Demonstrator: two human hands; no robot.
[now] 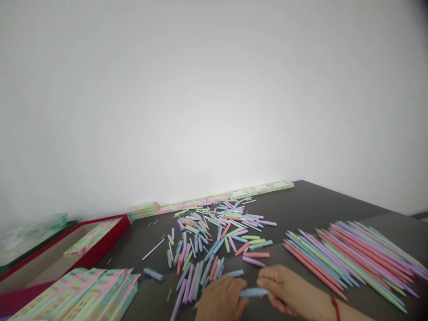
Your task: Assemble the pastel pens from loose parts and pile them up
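A light blue pen barrel (253, 292) lies level between my two hands, low in the head view. My left hand (221, 298) is closed on its left end, and my right hand (281, 287) pinches its right end. The fingers cover both ends of the barrel. Beyond my hands spreads a loose heap of pastel pen parts (200, 236), with caps, barrels and thin white refills mixed together. To the right of my right hand lie long pastel pens (354, 254) in slanting rows, coloured red, blue, green and purple.
Flat printed packets (76, 294) fan out at the lower left. Behind them stands a red-edged box (103, 240) with a printed carton inside. Several cartons (194, 203) line the wall side of the dark table (321, 205). Clear plastic wrapping (30, 236) sits at the far left.
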